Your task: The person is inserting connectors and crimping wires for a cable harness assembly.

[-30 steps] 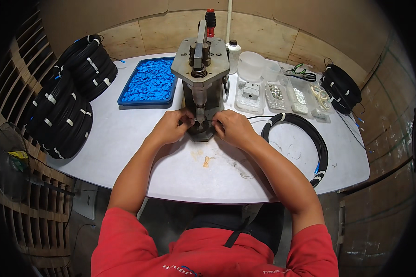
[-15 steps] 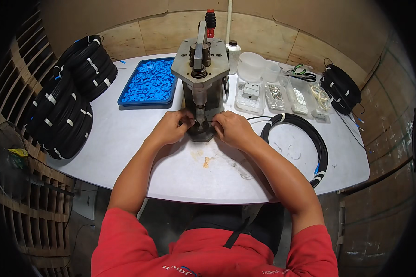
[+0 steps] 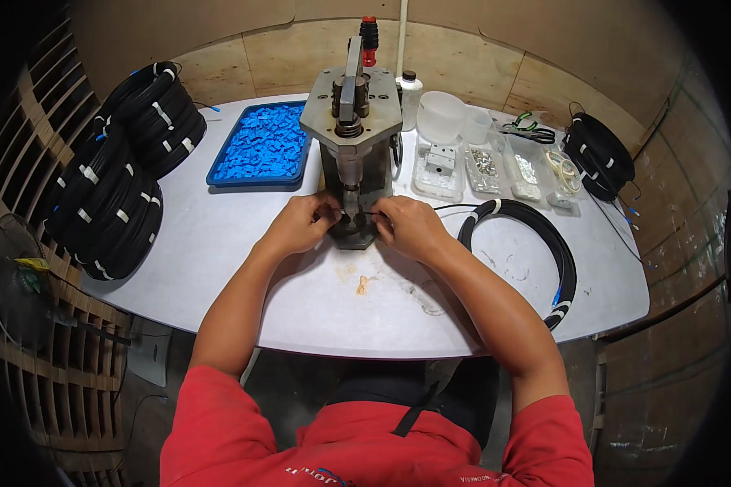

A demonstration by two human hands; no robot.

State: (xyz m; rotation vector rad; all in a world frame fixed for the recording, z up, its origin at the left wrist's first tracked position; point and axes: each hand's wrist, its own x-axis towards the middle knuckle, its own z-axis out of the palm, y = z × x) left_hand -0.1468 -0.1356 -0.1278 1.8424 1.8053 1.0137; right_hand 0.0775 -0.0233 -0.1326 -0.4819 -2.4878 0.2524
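Head view, step: seemingly holding the black cable at the foot of the metal press; likely calls for steady alignment.
Left hand: fingers curled; grip, cannot tell.
Right hand: pinching the cable.
Cable: runs right to the coil near the table's front-right edge.
Forearms: converging over the table's front edge.

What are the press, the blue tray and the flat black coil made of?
Press: metal, probably steel, dull and worn; brownish stains mark its grey top.
Tray: likely plastic, slightly glossy, with a smooth, rounded rim.
Coil: plastic or rubbery outside, satiny; it bends in smooth loops.
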